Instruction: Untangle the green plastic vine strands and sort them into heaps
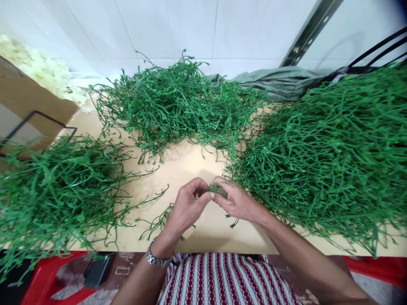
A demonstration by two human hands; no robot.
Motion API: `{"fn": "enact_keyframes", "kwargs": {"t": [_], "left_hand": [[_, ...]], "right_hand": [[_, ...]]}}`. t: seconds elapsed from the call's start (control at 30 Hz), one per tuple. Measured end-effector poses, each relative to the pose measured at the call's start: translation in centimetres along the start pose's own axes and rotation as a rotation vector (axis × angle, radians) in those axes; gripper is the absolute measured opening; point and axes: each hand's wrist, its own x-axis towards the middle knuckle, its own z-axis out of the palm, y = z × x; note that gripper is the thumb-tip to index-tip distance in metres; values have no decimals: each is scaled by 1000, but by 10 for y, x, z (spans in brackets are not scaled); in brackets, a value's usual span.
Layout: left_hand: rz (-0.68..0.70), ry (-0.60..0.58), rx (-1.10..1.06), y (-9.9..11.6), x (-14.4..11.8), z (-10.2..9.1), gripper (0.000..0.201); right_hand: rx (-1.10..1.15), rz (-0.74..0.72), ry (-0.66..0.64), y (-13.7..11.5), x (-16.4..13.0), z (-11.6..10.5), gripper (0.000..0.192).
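Note:
My left hand [187, 205] and my right hand [235, 201] meet over the near middle of the tan table [190, 165]. Both pinch the same small green plastic stem piece [218, 189] between fingertips. Thin green sprigs [159, 220] trail out from under my left hand toward the table's front edge. A metal watch [154, 258] sits on my left wrist. Which part of the stem each hand holds is hidden by the fingers.
Three big heaps of green plastic stems lie on the table: the left heap [54, 186], the back heap [171, 106], the right heap [330, 148]. A cardboard box [28, 97] with white flowers [41, 70] stands far left. A grey-green cloth [280, 82] lies against the tiled wall.

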Motion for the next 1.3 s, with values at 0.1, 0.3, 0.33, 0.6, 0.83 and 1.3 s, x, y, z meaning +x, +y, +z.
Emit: {"fn": "enact_keyframes", "kwargs": {"t": [0.1,0.3,0.33,0.6,0.83,1.3], "left_hand": [[-6,17,-58,0,1,-1,13],[1,-35,-32,2,-2,-2,10],[-3,-36,-38,3,-2,-2,11],[-14,3,-33,3,-3,1,9],[-9,-54,26,2,-2,-1,16],[-65,63,33,6,2,-7,21]], "right_hand": [[13,-62,-9,-2,1,-8,10],[79,-68,70,0,3,-14,7],[96,-67,80,1,3,-12,6],[37,-66,123,2,6,-9,5],[26,-47,107,4,9,-9,4],[-883,-378,134,12,38,-12,20]]}}
